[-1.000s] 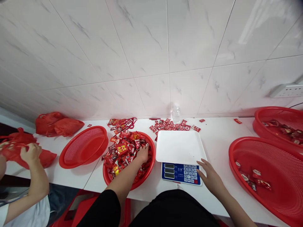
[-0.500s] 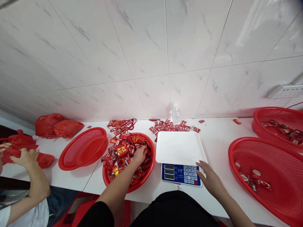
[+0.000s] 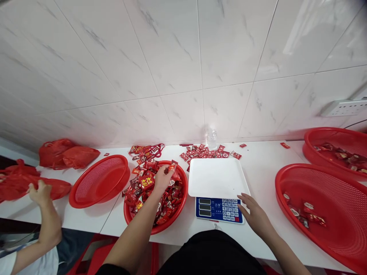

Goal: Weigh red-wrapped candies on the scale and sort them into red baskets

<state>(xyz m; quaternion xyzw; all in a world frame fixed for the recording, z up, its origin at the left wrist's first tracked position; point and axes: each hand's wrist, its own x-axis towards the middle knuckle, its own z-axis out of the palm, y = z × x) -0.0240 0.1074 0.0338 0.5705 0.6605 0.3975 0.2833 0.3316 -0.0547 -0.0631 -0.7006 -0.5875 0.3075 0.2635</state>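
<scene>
My left hand point(image 3: 163, 179) is over a red mesh basket point(image 3: 183, 194) heaped with small red wrapped packets point(image 3: 169, 208). Its fingers pinch a red wrapped packet point(image 3: 173, 165) near the basket's far rim. Beside the basket is a digital scale point(image 3: 219, 210) with a blue keypad and a bare white pan point(image 3: 218, 177). My right hand point(image 3: 254, 214) rests at the scale's right front corner, fingers apart and holding nothing. A large square red packet point(image 3: 146, 181) with gold characters lies on the heap.
Small red packets point(image 3: 203, 152) lie loose behind the scale near a clear plastic bottle point(image 3: 212, 138). On the right are two red baskets point(image 3: 344, 214) with a few packets. To the left are another red basket point(image 3: 100, 183), red bags point(image 3: 69, 152) and a co-worker's hand point(image 3: 40, 191).
My left hand has lifted from inside the basket toward its far rim with a packet in its fingers. The right hand stays by the scale. The co-worker's red bag has been spread out.
</scene>
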